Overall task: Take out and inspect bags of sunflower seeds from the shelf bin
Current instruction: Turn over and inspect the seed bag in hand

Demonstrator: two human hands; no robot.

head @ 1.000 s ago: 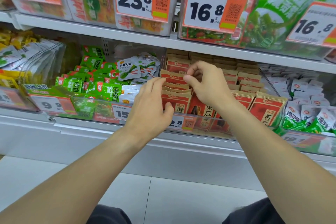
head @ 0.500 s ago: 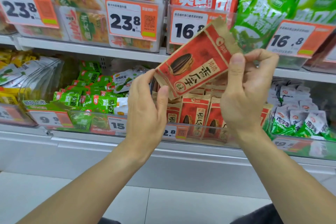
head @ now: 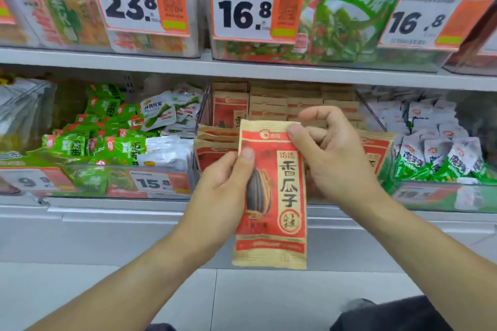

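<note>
Head view: a flat red-and-tan paper bag of sunflower seeds [head: 271, 196], printed with a dark seed and gold characters, is held upright in front of the shelf, clear of the bin. It is pinched along its left edge by the left hand [head: 223, 196], the thumb laid on the printed face and the other fingers hidden behind. Its top right corner is nipped between the thumb and curled forefinger of the right hand [head: 330, 158]; the remaining fingers are folded loosely.

For a good inspection, the grip is best kept at the edges so the print stays uncovered; the bag should probably be held taut and turned over so that seams and the back panel can be checked.

Beyond the fingertips, the clear plastic shelf bin [head: 204, 105] is seen with more matching bags standing in rows. Left of the left fingers lie green and white snack packets [head: 113, 142]; right of the right fingers, white-and-green sachets [head: 441, 153]. Above the knuckles, orange-and-white price tags [head: 139, 0] hang from the upper shelf. Pale floor tiles [head: 80, 293] are seen below.
</note>
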